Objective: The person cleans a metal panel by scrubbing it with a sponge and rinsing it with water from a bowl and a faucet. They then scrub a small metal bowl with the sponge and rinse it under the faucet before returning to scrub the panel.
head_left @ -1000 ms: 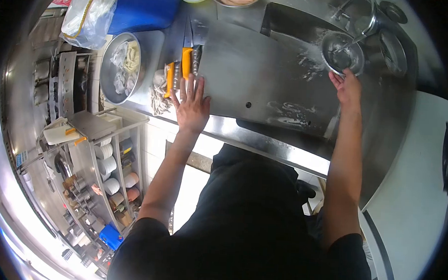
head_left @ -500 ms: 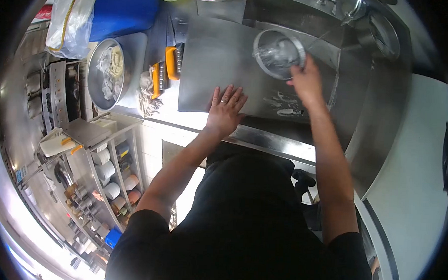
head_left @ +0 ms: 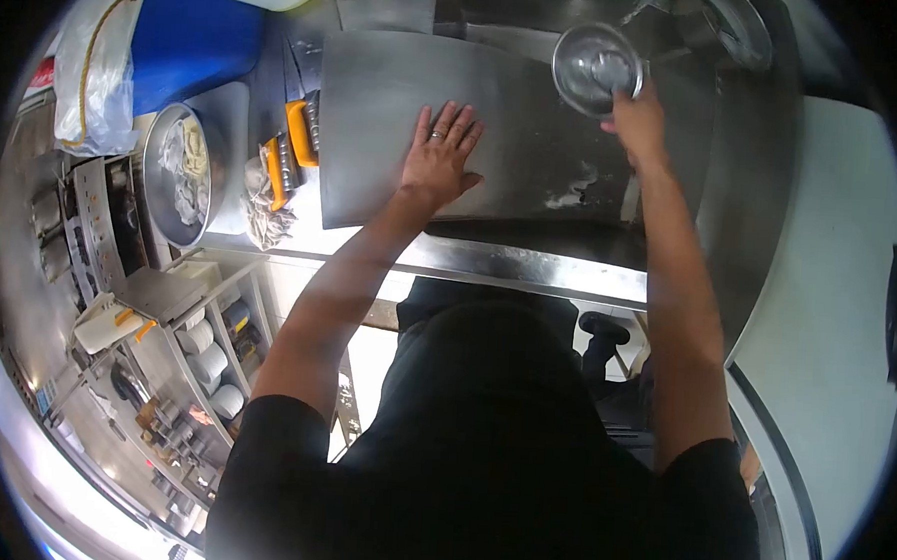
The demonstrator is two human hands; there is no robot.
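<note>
**A bowl [head_left: 581, 74] in the right hand [head_left: 639, 121], the left hand [head_left: 441, 160] flat on a metal sheet [head_left: 371, 96]**

The left hand lies palm down, left of the metal sheet's middle, fingers spread, a ring [head_left: 436, 134] on one. Over the metal sheet's right end, the right hand grips the bowl by its rim; some of those fingers are out of my sight. I can't tell whether the bowl touches the metal sheet. Just left of the metal sheet lie two orange handles [head_left: 275, 172] and a crumpled cloth [head_left: 267, 222].
</note>
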